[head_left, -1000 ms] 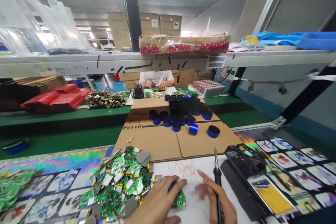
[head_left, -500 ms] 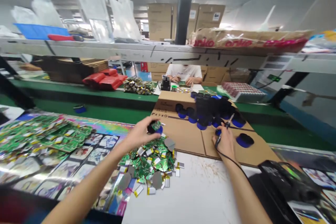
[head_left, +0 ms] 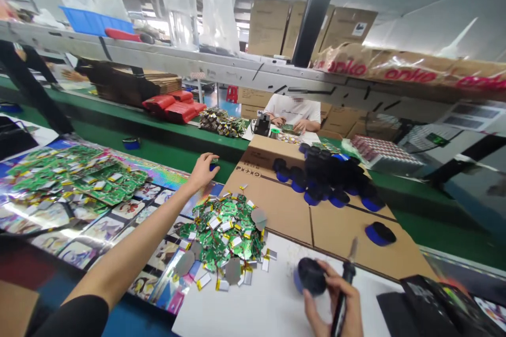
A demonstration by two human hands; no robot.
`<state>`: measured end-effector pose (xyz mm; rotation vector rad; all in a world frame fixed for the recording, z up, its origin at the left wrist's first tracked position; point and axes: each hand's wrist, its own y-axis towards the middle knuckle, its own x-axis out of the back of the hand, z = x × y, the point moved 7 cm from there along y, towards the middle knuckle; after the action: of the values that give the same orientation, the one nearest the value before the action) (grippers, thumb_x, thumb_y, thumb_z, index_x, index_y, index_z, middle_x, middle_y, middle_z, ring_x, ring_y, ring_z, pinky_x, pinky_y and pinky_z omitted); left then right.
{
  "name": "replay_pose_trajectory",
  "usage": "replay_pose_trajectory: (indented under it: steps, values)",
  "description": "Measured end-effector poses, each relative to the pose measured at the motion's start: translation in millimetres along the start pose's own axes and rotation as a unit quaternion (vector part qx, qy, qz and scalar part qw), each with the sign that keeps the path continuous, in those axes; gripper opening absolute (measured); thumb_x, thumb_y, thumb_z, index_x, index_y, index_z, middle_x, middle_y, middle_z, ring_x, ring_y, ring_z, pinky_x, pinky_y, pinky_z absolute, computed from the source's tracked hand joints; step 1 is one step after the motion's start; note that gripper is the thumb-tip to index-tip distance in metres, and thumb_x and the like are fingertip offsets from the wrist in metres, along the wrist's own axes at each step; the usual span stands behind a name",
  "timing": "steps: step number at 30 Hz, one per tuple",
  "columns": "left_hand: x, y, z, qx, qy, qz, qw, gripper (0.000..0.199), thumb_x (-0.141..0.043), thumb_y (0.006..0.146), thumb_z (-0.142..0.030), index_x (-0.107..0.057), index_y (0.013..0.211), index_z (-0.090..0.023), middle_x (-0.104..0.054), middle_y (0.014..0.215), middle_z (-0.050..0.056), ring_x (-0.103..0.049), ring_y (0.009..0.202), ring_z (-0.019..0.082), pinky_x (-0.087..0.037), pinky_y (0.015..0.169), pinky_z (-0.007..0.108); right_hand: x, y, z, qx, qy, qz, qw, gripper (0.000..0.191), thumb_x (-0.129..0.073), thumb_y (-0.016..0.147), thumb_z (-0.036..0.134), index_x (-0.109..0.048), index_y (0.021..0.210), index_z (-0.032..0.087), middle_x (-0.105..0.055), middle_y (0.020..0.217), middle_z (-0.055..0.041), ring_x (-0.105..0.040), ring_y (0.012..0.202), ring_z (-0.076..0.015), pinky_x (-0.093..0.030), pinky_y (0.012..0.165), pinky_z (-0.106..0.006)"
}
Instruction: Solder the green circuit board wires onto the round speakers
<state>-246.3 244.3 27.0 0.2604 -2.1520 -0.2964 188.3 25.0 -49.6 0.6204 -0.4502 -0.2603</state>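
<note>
While the right hand point(head_left: 334, 295) clutches a soldering iron point(head_left: 348, 274) and black-and-blue roll point(head_left: 311, 276) at four o'clock | left hand point(head_left: 202, 171) lies open at eleven o'clock

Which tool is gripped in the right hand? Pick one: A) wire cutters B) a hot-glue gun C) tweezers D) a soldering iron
D: the right hand grips a soldering iron, its tip pointing up, along with a round black-and-blue roll.
</note>
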Motion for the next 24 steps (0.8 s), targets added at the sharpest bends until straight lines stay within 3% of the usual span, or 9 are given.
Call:
replay_pose_trajectory:
  steps: [2, 4, 7, 9, 14, 17, 19, 22, 24]
  values:
    - [-15.3, -19, -36, -0.061, -0.016, 0.051, 0.997, 0.035, -0.050, 0.107, -0.032, -0.070, 0.130, -0.015, -0.067, 0.132, 0.015, -0.063, 0.129, 0.029, -0.049, 0.115, 0.044, -6, -40, 0, -0.052, 0.052, 0.004, 0.997, 0.027, -0.068, 0.095, 0.031, -0.052, 0.115, 0.026, -0.073, 0.131, -0.0188, -0.077, 0.124, -0.0329, -0.068, 0.093, -0.047]
    - [-34.8, -43, -77, -0.135, -0.032, 0.130, 0.982, 0.035, -0.052, 0.107, -0.044, -0.075, 0.123, -0.021, -0.072, 0.123, 0.009, -0.067, 0.119, 0.026, -0.053, 0.108, 0.038, -13, -65, 3, -0.079, 0.067, 0.026, 0.994, 0.022, -0.066, 0.095, 0.027, -0.052, 0.113, 0.026, -0.074, 0.132, -0.0182, -0.078, 0.122, -0.0318, -0.069, 0.092, -0.043]
    - [-56.2, -74, -123, -0.208, -0.031, 0.206, 0.956, 0.039, -0.073, 0.095, -0.053, -0.079, 0.120, -0.025, -0.071, 0.124, 0.010, -0.065, 0.121, 0.031, -0.049, 0.109, 0.042, -15, -71, 14, -0.070, 0.010, 0.076, 0.995, 0.029, -0.071, 0.090, 0.022, -0.058, 0.115, 0.026, -0.075, 0.135, -0.0168, -0.078, 0.124, -0.0336, -0.067, 0.100, -0.045]
    - [-63.6, -84, -138, -0.223, -0.022, 0.225, 0.948, 0.041, -0.082, 0.086, -0.049, -0.079, 0.117, -0.022, -0.069, 0.126, 0.013, -0.063, 0.122, 0.035, -0.048, 0.108, 0.046, -12, -63, 26, -0.034, -0.013, 0.110, 0.993, 0.037, -0.076, 0.087, 0.021, -0.060, 0.119, 0.026, -0.074, 0.140, -0.0159, -0.077, 0.126, -0.0358, -0.066, 0.103, -0.048]
    - [-62.0, -84, -147, -0.217, -0.037, 0.241, 0.945, 0.026, -0.080, 0.086, -0.032, -0.076, 0.108, -0.020, -0.072, 0.107, 0.008, -0.068, 0.101, 0.028, -0.051, 0.089, 0.036, 2, -42, 42, -0.046, -0.019, 0.092, 0.995, 0.033, -0.072, 0.092, 0.021, -0.058, 0.122, 0.025, -0.071, 0.146, -0.0196, -0.073, 0.133, -0.0369, -0.064, 0.106, -0.053]
    - [-51.5, -84, -147, -0.196, -0.060, 0.225, 0.953, 0.021, -0.072, 0.094, -0.035, -0.073, 0.108, -0.020, -0.072, 0.091, 0.003, -0.066, 0.083, 0.020, -0.049, 0.077, 0.030, 9, -28, 49, -0.038, -0.006, 0.049, 0.998, 0.029, -0.070, 0.095, 0.022, -0.057, 0.121, 0.024, -0.073, 0.142, -0.0197, -0.074, 0.132, -0.0346, -0.062, 0.108, -0.055]
    - [-43.2, -83, -148, -0.174, -0.091, 0.193, 0.961, 0.028, -0.069, 0.097, -0.040, -0.072, 0.115, -0.019, -0.074, 0.095, 0.004, -0.065, 0.082, 0.019, -0.049, 0.078, 0.030, 11, -17, 52, -0.035, 0.006, 0.026, 0.999, 0.027, -0.070, 0.095, 0.021, -0.057, 0.119, 0.024, -0.073, 0.140, -0.0192, -0.073, 0.133, -0.0334, -0.060, 0.110, -0.056]
    - [-37.1, -80, -147, -0.102, -0.235, 0.162, 0.953, 0.040, -0.074, 0.094, -0.044, -0.070, 0.123, -0.017, -0.074, 0.101, 0.006, -0.065, 0.083, 0.017, -0.051, 0.078, 0.030, 10, -2, 52, -0.042, 0.032, 0.007, 0.999, 0.028, -0.071, 0.095, 0.019, -0.057, 0.119, 0.024, -0.073, 0.140, -0.0182, -0.072, 0.134, -0.0322, -0.057, 0.113, -0.058]
    - [-41.2, -82, -150, -0.054, -0.366, 0.176, 0.912, 0.044, -0.079, 0.089, -0.044, -0.068, 0.122, -0.016, -0.073, 0.098, 0.005, -0.066, 0.083, 0.017, -0.053, 0.077, 0.029, 9, 7, 52, -0.043, 0.049, 0.000, 0.998, 0.028, -0.071, 0.095, 0.018, -0.057, 0.119, 0.025, -0.072, 0.141, -0.0174, -0.071, 0.134, -0.0314, -0.056, 0.115, -0.058]
